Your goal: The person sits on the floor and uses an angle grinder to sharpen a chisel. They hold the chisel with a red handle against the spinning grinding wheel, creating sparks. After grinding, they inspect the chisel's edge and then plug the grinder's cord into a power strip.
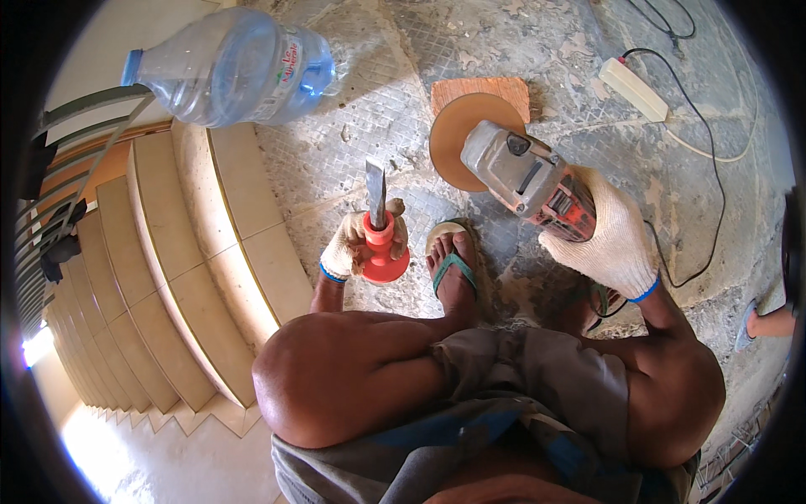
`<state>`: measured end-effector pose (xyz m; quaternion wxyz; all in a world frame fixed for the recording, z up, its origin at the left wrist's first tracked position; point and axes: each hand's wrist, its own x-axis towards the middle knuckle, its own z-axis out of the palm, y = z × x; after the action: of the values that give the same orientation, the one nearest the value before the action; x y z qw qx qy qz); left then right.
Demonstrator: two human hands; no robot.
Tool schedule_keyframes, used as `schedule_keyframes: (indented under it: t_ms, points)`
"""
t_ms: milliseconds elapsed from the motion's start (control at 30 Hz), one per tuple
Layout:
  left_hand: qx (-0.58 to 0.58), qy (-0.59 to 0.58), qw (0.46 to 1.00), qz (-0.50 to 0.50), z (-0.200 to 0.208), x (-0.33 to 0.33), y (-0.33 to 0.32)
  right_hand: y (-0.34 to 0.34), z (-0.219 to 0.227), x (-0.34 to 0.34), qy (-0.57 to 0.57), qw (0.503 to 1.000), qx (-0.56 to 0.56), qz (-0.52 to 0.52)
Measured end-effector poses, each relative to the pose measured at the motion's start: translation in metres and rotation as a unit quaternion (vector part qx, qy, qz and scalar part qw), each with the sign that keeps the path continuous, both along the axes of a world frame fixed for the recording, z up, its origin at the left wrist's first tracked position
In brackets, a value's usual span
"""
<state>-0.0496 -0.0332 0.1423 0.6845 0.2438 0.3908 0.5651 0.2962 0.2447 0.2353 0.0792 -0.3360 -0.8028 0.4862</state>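
In my left hand (342, 247), gloved in white, is a cold chisel (384, 245) with a red guarded handle. Its flat steel blade points up and away from me, and my fingers wrap the handle. My right hand (620, 228), in a white glove with a blue cuff, grips the body of an angle grinder (525, 172). A large brown disc (453, 143) is fitted to the grinder's head. The disc overlaps an orange brick (514, 94) on the floor; whether they touch I cannot tell. A gap separates the chisel from the grinder.
A big clear water bottle (243, 71) lies on its side at the far left, by the stairs (189, 273) and a metal railing (92, 102). A white power strip (634, 89) and black cable (714, 160) lie right. Another person's foot (766, 325) shows at the right edge.
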Motion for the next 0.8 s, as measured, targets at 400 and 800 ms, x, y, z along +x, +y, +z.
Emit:
schedule_keyframes:
  t_ms: [400,800]
  points:
    - [-0.081,0.086,0.992,0.039,0.017,0.005,0.008,-0.002,0.005,-0.002,0.029,1.000,0.009,0.000]
    - [0.027,0.144,0.987,0.068,0.014,-0.003,0.013,-0.002,0.006,-0.002,0.029,0.999,0.013,0.004]
